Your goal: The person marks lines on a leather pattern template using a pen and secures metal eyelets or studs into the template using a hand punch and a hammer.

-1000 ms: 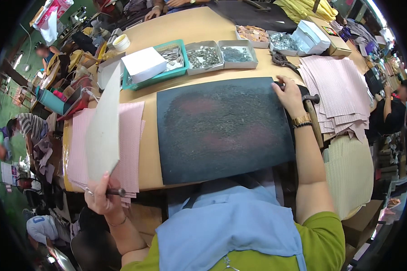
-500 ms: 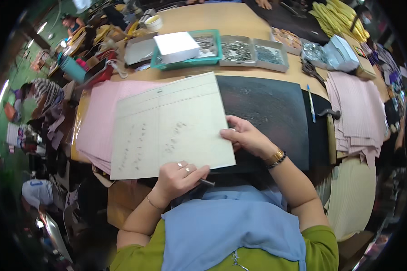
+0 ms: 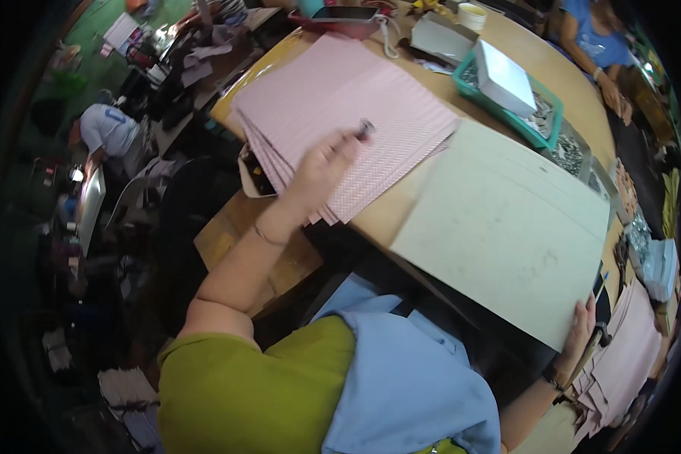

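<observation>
My left hand [image 3: 321, 170] is closed around a small metal tool with a shiny end [image 3: 365, 129], perhaps a punch; motion blur hides its exact kind. It hovers over a stack of pink textured sheets [image 3: 401, 106] at the left of the table. At the lower right, my right hand [image 3: 580, 329] grips the near right edge of a large pale board [image 3: 499, 227], thumb side on the rim. Faint marks and ruled lines show on the board's face. The board lies over the dark mat, hiding it.
Beyond the board stands a green basket [image 3: 461, 79] with a white box [image 3: 505, 78] on it. Trays of small metal parts [image 3: 567, 155] follow to its right. A hammer [image 3: 602, 334] and more pink sheets [image 3: 620, 340] lie right. A co-worker's hand [image 3: 617, 98] rests far right.
My view has swung to the left. My left hand has left the board and reached over the pink sheets with the metal tool. The board has come down rightward, my right hand still on it.
</observation>
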Tool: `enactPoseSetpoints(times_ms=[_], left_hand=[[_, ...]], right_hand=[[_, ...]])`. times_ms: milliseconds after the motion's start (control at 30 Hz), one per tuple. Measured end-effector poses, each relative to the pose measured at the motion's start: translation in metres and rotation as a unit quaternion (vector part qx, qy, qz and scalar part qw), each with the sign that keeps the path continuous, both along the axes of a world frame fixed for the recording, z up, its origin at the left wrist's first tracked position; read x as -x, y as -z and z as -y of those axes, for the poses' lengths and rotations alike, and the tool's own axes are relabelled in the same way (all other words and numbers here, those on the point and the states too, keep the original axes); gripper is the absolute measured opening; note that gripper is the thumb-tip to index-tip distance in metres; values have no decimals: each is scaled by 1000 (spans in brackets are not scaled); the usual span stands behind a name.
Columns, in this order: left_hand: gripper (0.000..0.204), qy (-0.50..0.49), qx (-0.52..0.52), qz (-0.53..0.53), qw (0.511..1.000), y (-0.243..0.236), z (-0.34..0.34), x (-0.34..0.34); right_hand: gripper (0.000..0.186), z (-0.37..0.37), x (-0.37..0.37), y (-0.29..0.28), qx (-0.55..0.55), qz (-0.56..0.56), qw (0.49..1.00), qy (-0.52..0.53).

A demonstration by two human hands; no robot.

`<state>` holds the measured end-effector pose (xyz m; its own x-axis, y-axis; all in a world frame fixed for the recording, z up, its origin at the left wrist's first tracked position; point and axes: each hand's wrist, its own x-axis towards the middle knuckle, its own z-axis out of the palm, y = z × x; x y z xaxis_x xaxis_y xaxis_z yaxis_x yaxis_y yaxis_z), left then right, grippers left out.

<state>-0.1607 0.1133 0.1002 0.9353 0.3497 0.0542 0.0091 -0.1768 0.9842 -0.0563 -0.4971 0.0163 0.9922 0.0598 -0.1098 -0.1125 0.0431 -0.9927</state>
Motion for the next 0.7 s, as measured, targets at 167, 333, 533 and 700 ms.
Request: enactPoseSetpoints(times_ms=[167,333,533,700], left_hand=[[28,-216,-8,69,974,17,-112,32],[32,-221,-42,0,974,29,-137,52],[34,-115,45,-49,991,52,-57,23],[28,94,72,-40,992,58,53,-27]], right_hand=[[52,32,13,18,-1,-49,998,42],[50,46,18,29,62,-46,992,99],[47,-22,3,-37,356,-47,932,-58],[49,13,-35,-48,515,103,832,178]])
